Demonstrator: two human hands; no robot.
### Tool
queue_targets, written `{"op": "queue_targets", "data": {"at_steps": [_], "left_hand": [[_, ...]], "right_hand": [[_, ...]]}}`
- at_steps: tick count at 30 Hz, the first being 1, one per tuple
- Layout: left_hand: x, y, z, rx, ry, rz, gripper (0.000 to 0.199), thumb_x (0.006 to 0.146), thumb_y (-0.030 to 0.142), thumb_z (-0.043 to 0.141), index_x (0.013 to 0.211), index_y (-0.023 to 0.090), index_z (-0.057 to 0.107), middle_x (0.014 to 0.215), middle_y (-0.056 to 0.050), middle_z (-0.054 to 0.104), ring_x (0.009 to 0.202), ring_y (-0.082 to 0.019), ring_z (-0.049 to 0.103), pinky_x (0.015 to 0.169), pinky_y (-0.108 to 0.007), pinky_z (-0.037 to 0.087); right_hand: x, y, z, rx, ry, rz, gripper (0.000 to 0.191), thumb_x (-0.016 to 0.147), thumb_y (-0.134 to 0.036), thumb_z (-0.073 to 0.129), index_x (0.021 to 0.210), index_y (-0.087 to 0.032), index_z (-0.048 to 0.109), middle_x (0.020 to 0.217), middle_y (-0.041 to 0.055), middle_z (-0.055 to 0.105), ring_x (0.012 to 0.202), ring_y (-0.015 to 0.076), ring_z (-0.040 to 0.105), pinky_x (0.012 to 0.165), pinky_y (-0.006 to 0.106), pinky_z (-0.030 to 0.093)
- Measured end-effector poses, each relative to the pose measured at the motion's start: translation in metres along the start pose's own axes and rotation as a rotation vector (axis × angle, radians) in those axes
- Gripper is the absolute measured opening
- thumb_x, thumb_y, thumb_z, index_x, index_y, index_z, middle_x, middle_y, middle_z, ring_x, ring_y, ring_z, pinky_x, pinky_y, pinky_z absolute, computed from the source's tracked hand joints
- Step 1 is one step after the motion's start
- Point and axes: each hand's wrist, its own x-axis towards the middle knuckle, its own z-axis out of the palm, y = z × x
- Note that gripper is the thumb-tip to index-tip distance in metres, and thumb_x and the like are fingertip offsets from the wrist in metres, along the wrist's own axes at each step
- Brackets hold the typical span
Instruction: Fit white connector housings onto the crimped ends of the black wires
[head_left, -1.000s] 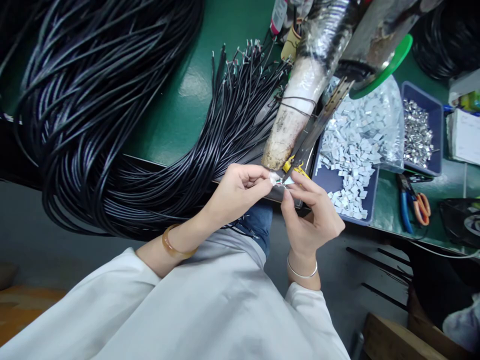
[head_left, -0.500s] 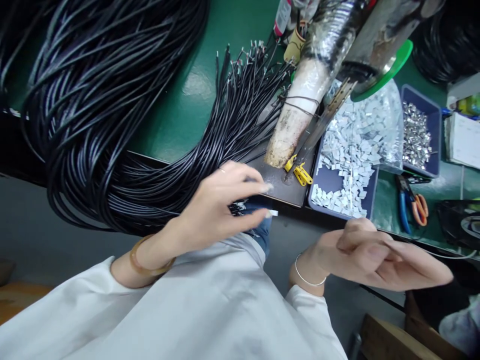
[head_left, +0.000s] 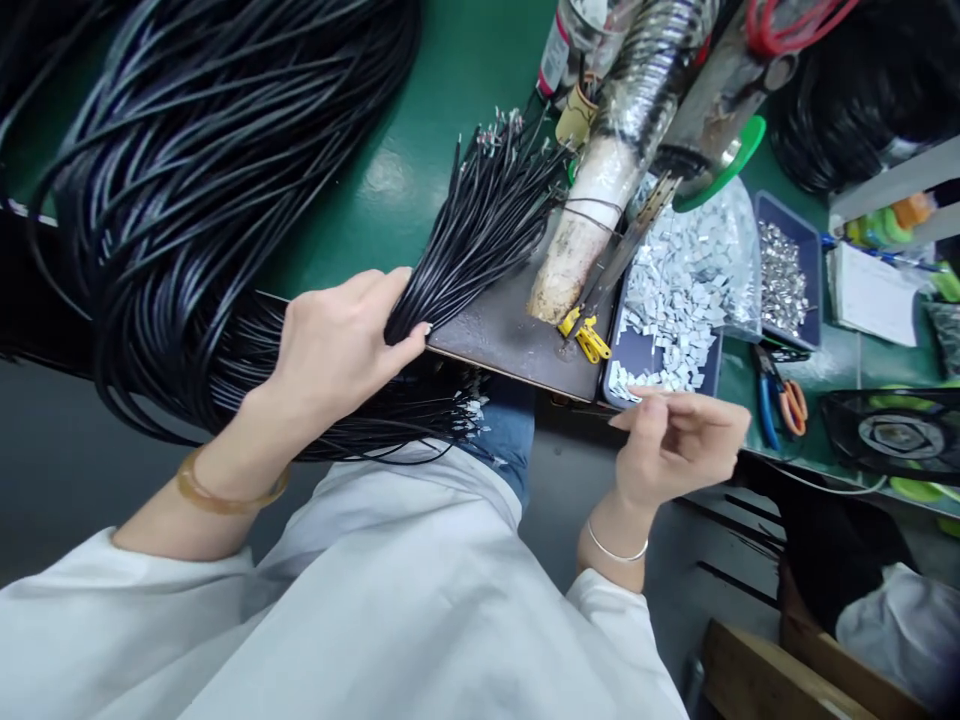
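Observation:
My left hand (head_left: 341, 345) is closed around a bundle of black cables (head_left: 487, 220), its thumb on the near side at the table's front edge. Beyond the hand, the cables fan out toward stripped ends with small coloured wires. More black cables hang below this hand, with small white tags (head_left: 471, 412) at their ends over my lap. My right hand (head_left: 679, 445) is in the air just in front of a tray of small white pieces (head_left: 611, 375). Its fingers are curled in with the thumb against them; anything between them is too small to make out.
A white-wrapped duct (head_left: 581, 220) and a metal arm come down over a dark board (head_left: 517, 335), beside a yellow clip (head_left: 589, 340). Rightward are a tray of metal parts (head_left: 814, 260), pliers (head_left: 791, 405) and a small black fan (head_left: 896, 435). A large cable coil (head_left: 187, 150) lies left.
My left hand has moved left and closed on the cable bundle, gathering it. My right hand has moved left and turned toward the tray of white pieces. The view has shifted slightly.

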Motion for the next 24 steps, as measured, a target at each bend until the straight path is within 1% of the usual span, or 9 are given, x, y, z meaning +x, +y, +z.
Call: {"op": "queue_targets", "data": {"at_steps": [3, 8, 11, 14, 16, 18, 20, 22, 24], "left_hand": [[-0.012, -0.010, 0.005, 0.002, 0.153, 0.066, 0.044, 0.095, 0.039, 0.047, 0.128, 0.013, 0.061, 0.100, -0.010, 0.073, 0.088, -0.024, 0.068, 0.068, -0.031, 0.042], [-0.022, -0.028, 0.002, -0.057, 0.450, 0.062, 0.043, 0.086, 0.035, 0.060, 0.116, 0.007, 0.070, 0.081, -0.010, 0.072, 0.071, -0.021, 0.063, 0.064, -0.030, 0.042], [-0.025, -0.039, -0.005, -0.029, 0.528, -0.013, 0.041, 0.081, 0.037, 0.062, 0.108, 0.009, 0.074, 0.072, -0.008, 0.068, 0.064, -0.019, 0.056, 0.060, -0.029, 0.038], [-0.028, -0.046, -0.004, -0.017, 0.566, -0.084, 0.040, 0.080, 0.039, 0.063, 0.109, 0.012, 0.072, 0.078, -0.008, 0.069, 0.067, -0.019, 0.057, 0.063, -0.030, 0.042], [-0.030, -0.044, 0.001, 0.023, 0.511, -0.092, 0.042, 0.083, 0.041, 0.062, 0.113, 0.012, 0.070, 0.082, -0.008, 0.070, 0.071, -0.020, 0.059, 0.066, -0.031, 0.046], [-0.032, -0.039, 0.006, 0.076, 0.385, -0.020, 0.045, 0.087, 0.048, 0.060, 0.116, 0.014, 0.068, 0.090, -0.009, 0.071, 0.082, -0.023, 0.062, 0.076, -0.034, 0.049], [-0.034, -0.032, 0.009, 0.110, 0.248, 0.067, 0.062, 0.084, 0.062, 0.061, 0.126, 0.016, 0.063, 0.106, -0.012, 0.070, 0.099, -0.029, 0.062, 0.087, -0.039, 0.047], [-0.035, -0.025, 0.008, 0.145, 0.096, 0.106, 0.091, 0.078, 0.072, 0.060, 0.143, 0.010, 0.048, 0.117, -0.018, 0.066, 0.106, -0.034, 0.060, 0.088, -0.042, 0.046], [-0.036, -0.022, 0.004, 0.183, -0.039, 0.105, 0.101, 0.082, 0.068, 0.059, 0.154, 0.003, 0.028, 0.113, -0.021, 0.065, 0.101, -0.035, 0.061, 0.082, -0.041, 0.045]], "right_hand": [[0.016, 0.020, -0.016, -0.273, -0.038, 0.052, 0.011, 0.086, -0.027, 0.066, 0.083, -0.021, 0.057, 0.065, -0.0056, 0.058, 0.049, 0.0094, 0.057, 0.052, 0.025, 0.046], [0.048, 0.063, -0.029, -0.561, -0.414, 0.065, 0.010, 0.086, -0.027, 0.060, 0.078, -0.021, 0.058, 0.081, 0.0023, 0.068, 0.076, 0.0169, 0.063, 0.071, 0.030, 0.046], [0.059, 0.083, -0.025, -0.599, -0.555, 0.068, 0.009, 0.085, -0.024, 0.058, 0.077, -0.022, 0.057, 0.094, 0.0045, 0.071, 0.089, 0.0203, 0.060, 0.077, 0.032, 0.044], [0.063, 0.090, -0.017, -0.663, -0.606, 0.061, 0.010, 0.085, -0.025, 0.057, 0.075, -0.023, 0.056, 0.086, 0.0039, 0.067, 0.083, 0.0202, 0.056, 0.074, 0.032, 0.038], [0.063, 0.089, -0.012, -0.717, -0.588, 0.056, 0.012, 0.084, -0.025, 0.057, 0.073, -0.023, 0.054, 0.082, 0.0042, 0.065, 0.082, 0.0205, 0.054, 0.071, 0.032, 0.034], [0.062, 0.088, -0.009, -0.752, -0.562, 0.053, 0.013, 0.084, -0.025, 0.057, 0.072, -0.022, 0.053, 0.080, 0.0047, 0.063, 0.081, 0.0211, 0.054, 0.069, 0.032, 0.032], [0.061, 0.088, -0.008, -0.763, -0.546, 0.051, 0.013, 0.084, -0.026, 0.057, 0.072, -0.022, 0.053, 0.079, 0.0049, 0.063, 0.082, 0.0215, 0.054, 0.069, 0.032, 0.031], [0.060, 0.089, -0.008, -0.769, -0.544, 0.050, 0.013, 0.084, -0.026, 0.057, 0.073, -0.022, 0.054, 0.080, 0.0052, 0.064, 0.083, 0.0218, 0.054, 0.069, 0.032, 0.031], [0.060, 0.088, -0.008, -0.782, -0.552, 0.050, 0.013, 0.085, -0.026, 0.058, 0.073, -0.022, 0.055, 0.082, 0.0057, 0.066, 0.084, 0.0220, 0.055, 0.069, 0.032, 0.031]]}}
